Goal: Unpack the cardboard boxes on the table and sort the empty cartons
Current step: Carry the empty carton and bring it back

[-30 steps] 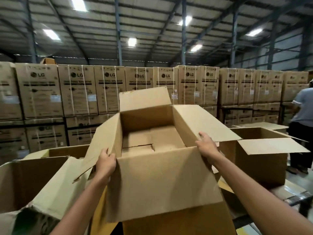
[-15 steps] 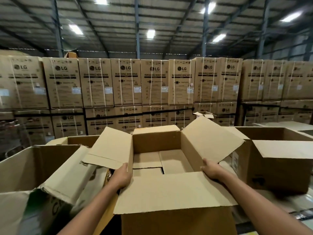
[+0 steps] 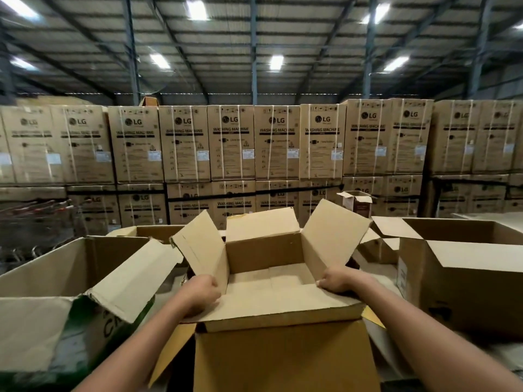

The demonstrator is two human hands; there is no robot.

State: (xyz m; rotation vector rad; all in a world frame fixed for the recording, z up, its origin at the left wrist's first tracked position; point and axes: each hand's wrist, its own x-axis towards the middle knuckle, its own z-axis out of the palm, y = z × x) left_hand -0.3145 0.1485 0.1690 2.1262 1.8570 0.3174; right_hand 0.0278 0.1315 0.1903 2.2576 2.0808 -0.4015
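**Brown carton held open at both near corners**

Plain brown corrugated cardboard fills the near scene. An open, empty brown cardboard box sits in the middle, its four top flaps spread, resting over another brown carton whose front face shows below it. The person's left hand is curled around the near left corner, where the left flap meets the near flap. The right hand is closed on the near right corner the same way. Both hands are well apart, one at each side of the opening.

To the left stands a larger open carton with a torn flap and green print. To the right is another big open brown carton. Far behind, a wall of stacked tan washing machine boxes with black lettering runs across the room. A small open box perches in front of that wall, right of centre.
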